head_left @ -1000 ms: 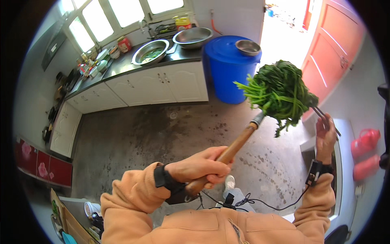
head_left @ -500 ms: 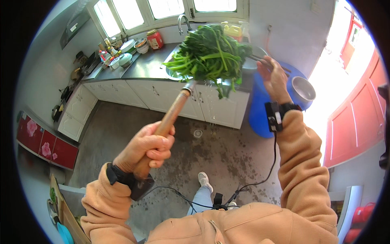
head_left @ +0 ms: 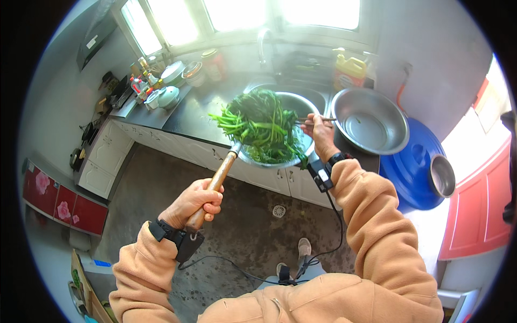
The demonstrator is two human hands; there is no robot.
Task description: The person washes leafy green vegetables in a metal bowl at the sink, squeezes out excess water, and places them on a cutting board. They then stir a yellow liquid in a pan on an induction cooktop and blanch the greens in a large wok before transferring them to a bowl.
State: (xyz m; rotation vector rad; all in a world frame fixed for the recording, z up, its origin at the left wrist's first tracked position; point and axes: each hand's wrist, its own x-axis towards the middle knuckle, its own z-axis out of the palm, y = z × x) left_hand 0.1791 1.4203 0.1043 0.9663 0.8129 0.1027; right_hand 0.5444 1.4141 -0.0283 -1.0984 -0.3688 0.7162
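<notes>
My left hand [head_left: 196, 203] is wrapped round the wooden handle of a long utensil [head_left: 221, 171] with a metal collar. A heap of wet green leafy vegetables [head_left: 261, 126] rests on its far end, hiding the head. Chopsticks [head_left: 308, 119] are held in my right hand [head_left: 321, 134], their tips reaching into the right side of the heap. Under and behind the greens is a round metal basin [head_left: 301, 103] at the sink. The heap hangs over this basin, with some leaves low along its near edge; whether they touch it I cannot tell.
A wide metal basin [head_left: 377, 116] stands right of the sink, near a yellow bottle [head_left: 349, 72]. A small metal bowl [head_left: 442, 176] sits on the blue barrel lid [head_left: 412, 167]. Dishes and a lidded pot [head_left: 168, 97] line the left counter. A cable [head_left: 340, 237] runs from my wrists.
The greens have moved from in front of the cabinets to over the metal basin as I came closer to the sink. My right hand has come inward and lower, chopsticks against the heap.
</notes>
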